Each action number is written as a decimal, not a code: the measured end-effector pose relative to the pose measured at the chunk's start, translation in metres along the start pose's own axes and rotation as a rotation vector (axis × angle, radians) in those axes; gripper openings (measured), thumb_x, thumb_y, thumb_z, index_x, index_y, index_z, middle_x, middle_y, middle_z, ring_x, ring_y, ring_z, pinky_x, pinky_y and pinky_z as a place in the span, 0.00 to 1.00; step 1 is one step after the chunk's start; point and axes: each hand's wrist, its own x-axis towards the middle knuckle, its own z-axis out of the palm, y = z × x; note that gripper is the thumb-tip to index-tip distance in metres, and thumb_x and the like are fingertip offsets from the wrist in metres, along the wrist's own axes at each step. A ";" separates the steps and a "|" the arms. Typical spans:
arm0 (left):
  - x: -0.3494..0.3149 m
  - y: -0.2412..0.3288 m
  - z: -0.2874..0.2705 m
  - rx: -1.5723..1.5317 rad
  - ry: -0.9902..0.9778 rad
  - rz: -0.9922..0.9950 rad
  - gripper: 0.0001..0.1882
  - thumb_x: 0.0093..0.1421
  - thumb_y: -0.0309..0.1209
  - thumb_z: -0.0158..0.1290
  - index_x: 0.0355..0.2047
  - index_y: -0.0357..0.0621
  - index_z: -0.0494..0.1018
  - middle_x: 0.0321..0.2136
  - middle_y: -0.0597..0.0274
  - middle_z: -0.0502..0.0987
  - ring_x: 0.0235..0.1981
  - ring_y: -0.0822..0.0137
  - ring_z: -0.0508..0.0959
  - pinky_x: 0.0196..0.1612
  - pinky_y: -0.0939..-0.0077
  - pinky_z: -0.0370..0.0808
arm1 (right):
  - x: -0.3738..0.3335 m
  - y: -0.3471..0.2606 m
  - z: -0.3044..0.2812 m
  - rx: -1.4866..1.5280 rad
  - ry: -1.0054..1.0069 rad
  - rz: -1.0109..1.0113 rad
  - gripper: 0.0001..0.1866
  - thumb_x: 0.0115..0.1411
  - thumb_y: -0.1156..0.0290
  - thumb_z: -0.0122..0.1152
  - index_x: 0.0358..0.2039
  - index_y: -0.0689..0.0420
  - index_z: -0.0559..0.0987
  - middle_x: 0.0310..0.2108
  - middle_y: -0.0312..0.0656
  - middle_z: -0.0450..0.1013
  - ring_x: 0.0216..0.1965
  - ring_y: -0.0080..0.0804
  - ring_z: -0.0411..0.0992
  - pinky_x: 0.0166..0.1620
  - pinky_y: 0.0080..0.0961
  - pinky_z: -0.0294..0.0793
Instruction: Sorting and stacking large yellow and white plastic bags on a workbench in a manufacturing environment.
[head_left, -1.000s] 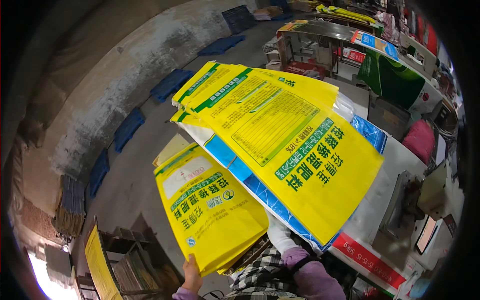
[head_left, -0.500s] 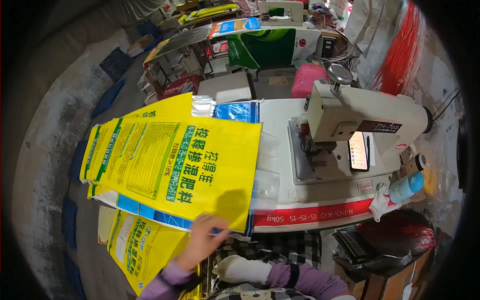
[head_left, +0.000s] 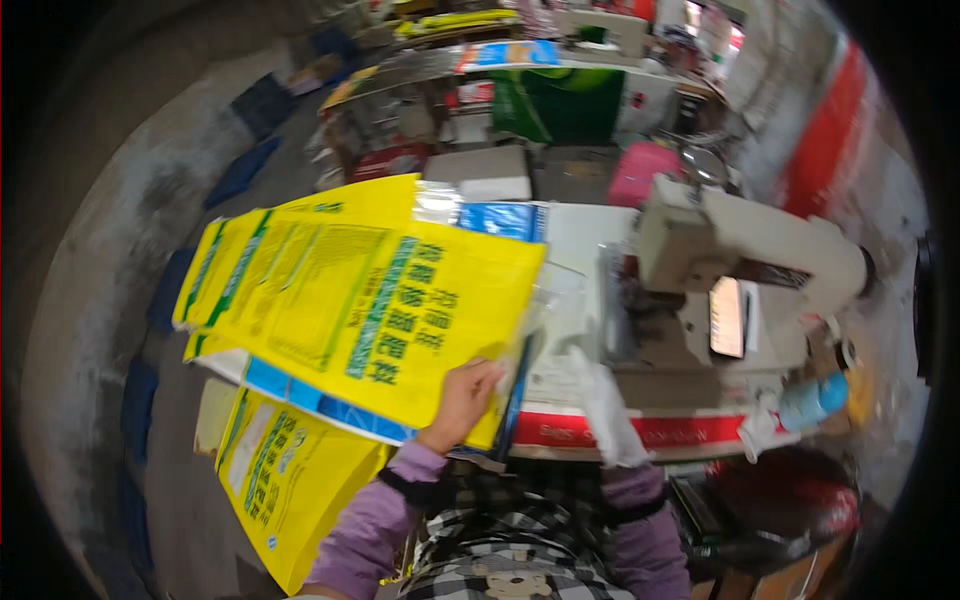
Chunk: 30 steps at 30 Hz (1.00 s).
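Observation:
My bare left hand (head_left: pixel 465 400) rests on the near right corner of a printed yellow woven bag (head_left: pixel 350 300), its fingers curled in at the edge. A clear plastic liner (head_left: pixel 555 295) sticks out of the bag's right end. My right hand (head_left: pixel 608 410), in a white glove, reaches over the table beside the liner, and its fingers are smeared by motion. Blue-and-white bags (head_left: pixel 330 403) lie under the yellow one. To the right stands a white sewing machine (head_left: pixel 740 235), its head and needle area beyond my right hand.
A phone (head_left: pixel 727 317) lies lit on the machine's base. At the right edge stand a light blue bottle (head_left: pixel 812 402) and a white cloth (head_left: pixel 762 425). Another yellow bag (head_left: pixel 290 480) hangs below the table's left side. Red strands (head_left: pixel 825 125) hang by the wall.
My gloved right hand has risen from my lap to above the table by the liner. My left hand has moved up and right along the bag's edge. The whole view has shifted slightly.

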 end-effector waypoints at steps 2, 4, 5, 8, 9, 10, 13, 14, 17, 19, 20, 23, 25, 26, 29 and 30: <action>-0.007 0.012 -0.010 0.089 0.010 0.182 0.05 0.54 0.21 0.57 0.32 0.40 0.78 0.28 0.54 0.78 0.29 0.54 0.76 0.34 0.69 0.74 | 0.011 -0.010 0.006 0.513 -0.155 0.650 0.33 0.70 0.47 0.40 0.52 0.70 0.73 0.50 0.51 0.73 0.57 0.37 0.66 0.63 0.28 0.58; -0.001 0.027 -0.005 0.171 0.044 0.380 0.05 0.54 0.21 0.57 0.31 0.42 0.78 0.30 0.55 0.78 0.31 0.54 0.77 0.35 0.68 0.75 | 0.004 0.027 0.015 0.701 -0.086 0.571 0.35 0.69 0.46 0.42 0.51 0.72 0.72 0.47 0.52 0.74 0.54 0.39 0.69 0.61 0.29 0.62; -0.002 0.034 -0.002 0.257 -0.008 0.453 0.07 0.52 0.21 0.59 0.32 0.43 0.79 0.31 0.56 0.79 0.32 0.54 0.77 0.37 0.68 0.75 | 0.000 0.022 0.016 0.702 -0.064 0.572 0.35 0.69 0.46 0.42 0.51 0.72 0.72 0.47 0.52 0.74 0.54 0.39 0.69 0.61 0.29 0.62; -0.002 0.036 0.003 0.369 -0.102 0.583 0.09 0.50 0.22 0.62 0.33 0.45 0.80 0.32 0.57 0.79 0.33 0.54 0.77 0.39 0.67 0.76 | -0.011 0.012 0.011 0.778 0.003 0.615 0.29 0.69 0.52 0.46 0.49 0.70 0.74 0.44 0.50 0.76 0.49 0.38 0.73 0.56 0.28 0.67; -0.002 0.035 0.003 0.403 -0.132 0.632 0.09 0.49 0.23 0.63 0.33 0.46 0.80 0.33 0.58 0.80 0.33 0.53 0.77 0.39 0.66 0.77 | -0.013 0.014 0.004 0.373 -0.147 0.473 0.25 0.69 0.56 0.48 0.48 0.69 0.75 0.42 0.49 0.77 0.45 0.36 0.74 0.53 0.28 0.68; -0.005 0.034 0.002 0.398 -0.141 0.637 0.09 0.49 0.23 0.63 0.33 0.46 0.80 0.33 0.58 0.80 0.33 0.53 0.77 0.39 0.66 0.77 | -0.015 0.016 0.000 -0.032 -0.290 0.321 0.22 0.68 0.59 0.49 0.47 0.67 0.77 0.40 0.48 0.78 0.42 0.35 0.75 0.50 0.28 0.70; -0.016 0.037 0.004 0.203 -0.159 0.442 0.09 0.49 0.27 0.65 0.32 0.43 0.80 0.32 0.57 0.80 0.32 0.57 0.79 0.37 0.70 0.77 | -0.020 0.019 0.005 0.104 -0.165 0.326 0.15 0.64 0.67 0.55 0.42 0.66 0.78 0.36 0.43 0.78 0.37 0.26 0.74 0.43 0.23 0.70; -0.020 0.040 0.011 0.054 -0.157 0.219 0.09 0.50 0.27 0.65 0.33 0.40 0.79 0.29 0.58 0.80 0.30 0.60 0.80 0.36 0.72 0.77 | -0.022 0.015 0.008 0.126 -0.153 0.350 0.15 0.63 0.67 0.56 0.42 0.67 0.78 0.36 0.41 0.78 0.37 0.24 0.74 0.43 0.22 0.71; -0.014 0.025 0.028 -0.216 -0.238 -0.124 0.07 0.53 0.25 0.64 0.32 0.38 0.79 0.29 0.61 0.80 0.28 0.69 0.79 0.34 0.78 0.75 | -0.018 0.037 0.047 0.456 0.071 0.442 0.12 0.61 0.68 0.60 0.37 0.65 0.81 0.33 0.37 0.78 0.33 0.21 0.73 0.38 0.20 0.71; -0.011 0.012 0.026 -0.339 -0.303 -0.214 0.05 0.54 0.23 0.63 0.31 0.38 0.79 0.31 0.63 0.80 0.29 0.74 0.78 0.34 0.82 0.74 | -0.018 0.034 0.054 0.782 0.159 0.547 0.11 0.60 0.67 0.62 0.34 0.64 0.82 0.30 0.34 0.77 0.32 0.19 0.73 0.35 0.20 0.70; -0.008 0.008 0.021 -0.437 -0.247 -0.246 0.04 0.56 0.23 0.61 0.32 0.38 0.79 0.29 0.66 0.79 0.27 0.75 0.77 0.32 0.82 0.74 | -0.017 0.033 0.053 0.785 0.153 0.546 0.11 0.60 0.67 0.62 0.34 0.64 0.82 0.30 0.34 0.77 0.32 0.19 0.73 0.35 0.20 0.70; 0.005 0.008 -0.002 -1.093 0.235 -0.311 0.02 0.62 0.23 0.54 0.35 0.41 0.76 0.28 0.69 0.77 0.26 0.79 0.74 0.29 0.85 0.72 | -0.015 0.056 0.030 -0.329 0.168 0.165 0.12 0.56 0.65 0.65 0.26 0.61 0.78 0.20 0.43 0.72 0.22 0.37 0.70 0.32 0.32 0.71; 0.015 0.012 -0.028 -1.294 0.309 -0.350 0.02 0.64 0.24 0.52 0.36 0.42 0.75 0.28 0.69 0.76 0.27 0.80 0.73 0.28 0.86 0.71 | -0.022 0.071 0.005 -0.638 0.223 0.006 0.12 0.51 0.64 0.68 0.26 0.59 0.76 0.26 0.45 0.71 0.31 0.45 0.71 0.38 0.38 0.70; 0.014 0.009 -0.038 -1.183 0.282 -0.309 0.02 0.63 0.25 0.54 0.36 0.41 0.75 0.28 0.68 0.76 0.26 0.79 0.73 0.28 0.86 0.70 | -0.018 0.063 0.003 -0.519 0.270 0.008 0.13 0.50 0.64 0.68 0.27 0.59 0.76 0.29 0.45 0.72 0.35 0.45 0.71 0.40 0.39 0.70; -0.002 0.016 -0.033 -0.744 0.115 -0.265 0.04 0.62 0.26 0.56 0.36 0.40 0.77 0.26 0.67 0.77 0.24 0.78 0.73 0.28 0.86 0.69 | -0.005 -0.020 0.019 -0.316 0.371 -0.227 0.13 0.50 0.64 0.67 0.30 0.58 0.76 0.36 0.45 0.71 0.41 0.46 0.69 0.43 0.39 0.69; -0.006 0.019 -0.022 -0.746 0.106 -0.276 0.04 0.62 0.26 0.56 0.36 0.40 0.77 0.26 0.67 0.77 0.24 0.78 0.73 0.28 0.86 0.69 | -0.009 -0.021 0.026 -0.319 0.375 -0.214 0.13 0.50 0.64 0.67 0.30 0.58 0.76 0.36 0.45 0.71 0.41 0.46 0.69 0.43 0.39 0.69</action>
